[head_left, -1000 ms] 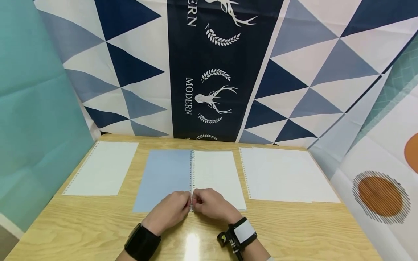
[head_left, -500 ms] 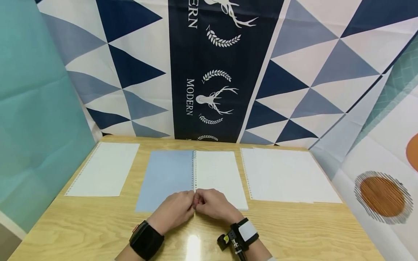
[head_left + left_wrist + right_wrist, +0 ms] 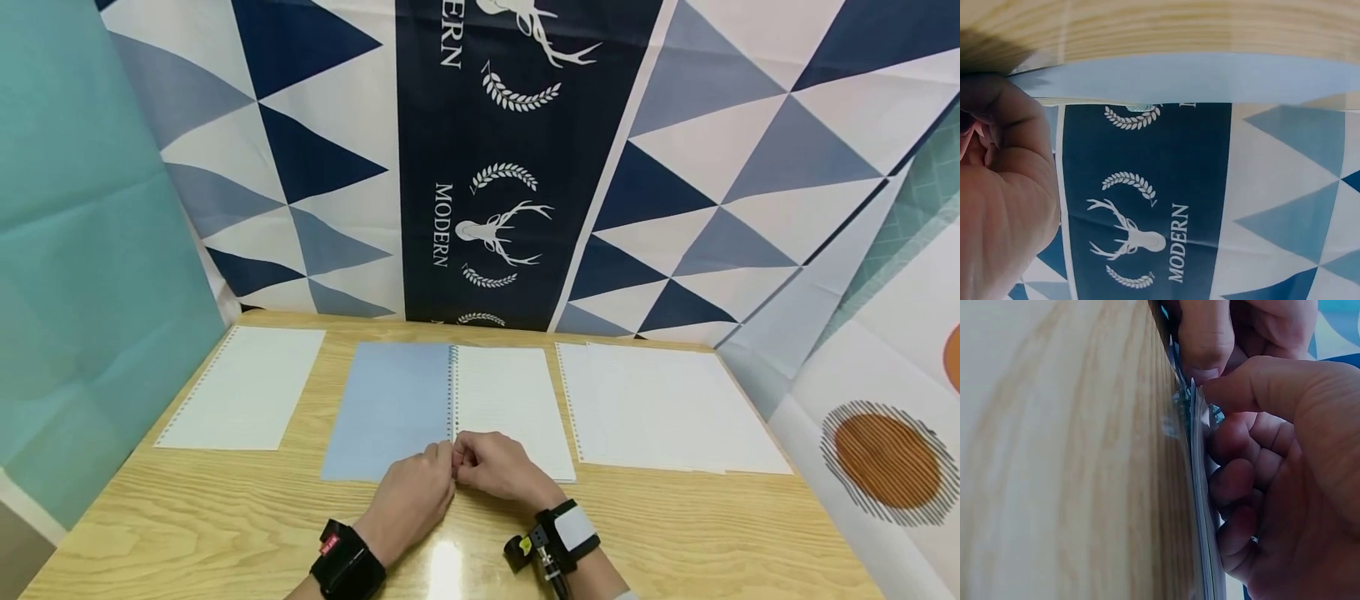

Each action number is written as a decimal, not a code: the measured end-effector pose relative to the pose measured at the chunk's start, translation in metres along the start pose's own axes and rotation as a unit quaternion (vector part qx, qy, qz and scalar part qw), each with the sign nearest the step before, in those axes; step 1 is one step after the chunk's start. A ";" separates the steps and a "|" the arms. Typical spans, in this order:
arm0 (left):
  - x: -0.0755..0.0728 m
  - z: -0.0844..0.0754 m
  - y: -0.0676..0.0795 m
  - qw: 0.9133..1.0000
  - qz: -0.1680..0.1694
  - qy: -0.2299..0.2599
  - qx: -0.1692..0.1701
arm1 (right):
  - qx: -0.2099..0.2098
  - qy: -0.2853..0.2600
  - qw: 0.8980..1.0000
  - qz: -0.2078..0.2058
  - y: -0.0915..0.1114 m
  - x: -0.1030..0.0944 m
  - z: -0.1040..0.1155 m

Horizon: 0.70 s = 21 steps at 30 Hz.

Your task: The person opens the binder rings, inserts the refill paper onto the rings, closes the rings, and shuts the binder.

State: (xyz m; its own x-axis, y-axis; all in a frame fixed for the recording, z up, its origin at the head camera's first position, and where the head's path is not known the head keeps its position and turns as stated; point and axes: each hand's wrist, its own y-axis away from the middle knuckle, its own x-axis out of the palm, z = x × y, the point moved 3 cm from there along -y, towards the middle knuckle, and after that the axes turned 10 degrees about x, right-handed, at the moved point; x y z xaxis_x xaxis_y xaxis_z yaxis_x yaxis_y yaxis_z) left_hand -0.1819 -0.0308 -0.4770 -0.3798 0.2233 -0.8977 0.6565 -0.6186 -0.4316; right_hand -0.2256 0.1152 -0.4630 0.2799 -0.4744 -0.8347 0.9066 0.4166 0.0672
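A ring-bound notebook lies open on the table, its blue cover (image 3: 393,400) to the left and white ruled pages (image 3: 506,392) to the right. At the near end of its ring binding (image 3: 452,392), my left hand (image 3: 412,496) and right hand (image 3: 498,467) meet with curled fingers. The right wrist view shows the left thumb (image 3: 1207,340) pressing at the binding by the corner of the page stack (image 3: 1207,544). There my right thumb and curled fingers (image 3: 1235,478) pinch the binding end. Part of the rings is hidden under the hands.
A loose punched sheet (image 3: 243,387) lies on the left of the wooden table (image 3: 187,521). Several overlapping punched sheets (image 3: 667,408) lie on the right. Patterned cloth (image 3: 480,167) hangs behind the table, with a teal cloth (image 3: 105,250) at the left.
The small gap between my hands at the spine has gone. My left hand has shifted slightly right and nearer, its wrist turning a little. The right hand stays at the binding.
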 end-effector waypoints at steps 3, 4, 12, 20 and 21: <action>0.000 0.002 0.000 1.000 0.002 0.009 0.006 | -0.001 0.003 1.000 0.004 0.001 0.000 0.001; 0.001 0.004 0.000 1.000 0.006 0.015 0.008 | -0.001 0.004 1.000 0.004 0.001 -0.001 0.001; 0.002 0.012 0.000 0.998 0.010 0.055 0.015 | 0.000 0.001 1.000 0.008 0.002 -0.002 0.002; 0.001 0.012 0.001 0.997 0.011 0.075 0.014 | -0.004 0.002 1.000 0.005 0.002 -0.002 0.003; 0.002 0.012 0.001 0.997 0.013 0.079 0.014 | -0.005 0.003 1.000 0.005 0.002 -0.002 0.003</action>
State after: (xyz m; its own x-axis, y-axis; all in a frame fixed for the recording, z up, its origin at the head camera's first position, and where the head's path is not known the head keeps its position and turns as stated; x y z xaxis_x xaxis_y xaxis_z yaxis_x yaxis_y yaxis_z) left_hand -0.1901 -0.0403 -0.4776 -0.2543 0.3203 -0.9125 0.6458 -0.6462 -0.4068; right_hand -0.2229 0.1147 -0.4598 0.2866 -0.4656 -0.8373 0.9008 0.4285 0.0700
